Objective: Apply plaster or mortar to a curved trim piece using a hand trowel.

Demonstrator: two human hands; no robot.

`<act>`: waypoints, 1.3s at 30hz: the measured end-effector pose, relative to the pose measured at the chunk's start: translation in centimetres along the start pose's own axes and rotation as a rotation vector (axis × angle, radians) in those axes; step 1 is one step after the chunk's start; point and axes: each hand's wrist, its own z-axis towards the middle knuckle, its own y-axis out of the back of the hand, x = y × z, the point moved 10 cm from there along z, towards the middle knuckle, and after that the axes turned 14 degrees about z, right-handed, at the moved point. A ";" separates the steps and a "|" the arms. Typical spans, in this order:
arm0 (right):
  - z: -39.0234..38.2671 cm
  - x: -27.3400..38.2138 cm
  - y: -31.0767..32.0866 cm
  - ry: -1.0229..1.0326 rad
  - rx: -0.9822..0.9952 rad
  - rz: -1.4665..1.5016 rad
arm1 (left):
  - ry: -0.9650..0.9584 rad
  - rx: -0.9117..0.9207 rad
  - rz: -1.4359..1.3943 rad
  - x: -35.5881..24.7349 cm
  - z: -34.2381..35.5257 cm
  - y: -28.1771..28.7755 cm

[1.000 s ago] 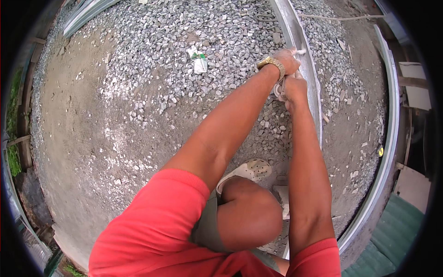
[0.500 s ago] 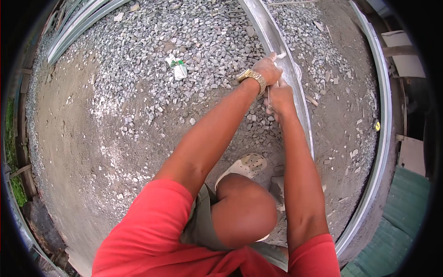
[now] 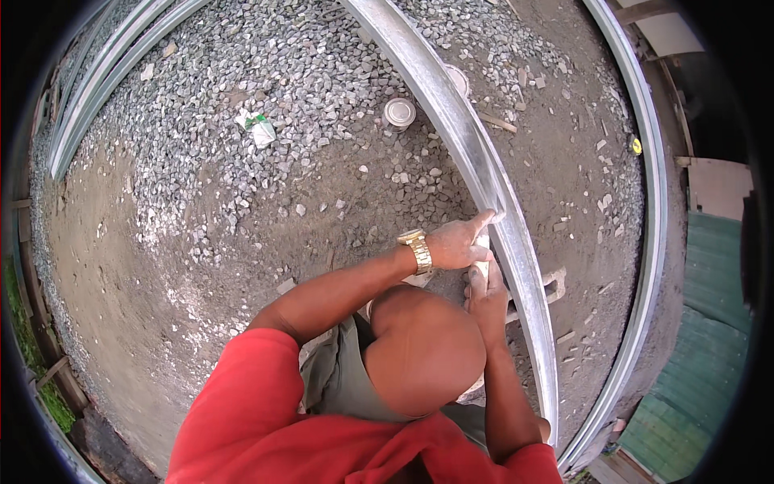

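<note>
A long galvanized steel channel (image 3: 528, 282) curves from the top of the view down to the lower right, passing beside both hands. My left hand (image 3: 455, 244), a gold watch at its wrist, is closed around a slim white-smeared tool (image 3: 482, 262), its index finger stretched to the channel. Just below it, my right hand (image 3: 488, 298) is wrapped round the same tool. A small white tip (image 3: 498, 216) touches the inside of the channel near the left index finger. Fingers cover most of the tool, so I cannot tell its exact kind.
Under the channel lies a hollow concrete block (image 3: 555, 285). A round metal can (image 3: 399, 112) stands left of it, near a stick (image 3: 497, 122). Gravel (image 3: 306, 73) and a green-white wrapper (image 3: 260, 130) lie farther off. More steel channels (image 3: 651, 242) run along the right and upper left.
Both hands have moved down along the channel, closer to my knee, keeping hold of the tool. The round can and the concrete block have come into sight.
</note>
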 end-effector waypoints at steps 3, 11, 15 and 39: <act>2.8 -0.1 0.2 0.119 0.004 -0.161 | 0.081 -0.083 -0.292 1.4 1.3 1.1; -0.1 -1.4 5.1 -0.048 0.045 -0.134 | 0.155 0.107 0.036 -2.0 1.2 -1.1; -9.2 -6.7 15.5 -0.035 -0.168 -0.264 | 0.161 0.594 0.157 -3.0 -1.2 -7.2; -28.4 -19.1 32.9 -0.126 -0.474 -0.331 | -0.298 0.103 0.317 -32.9 -1.5 -3.0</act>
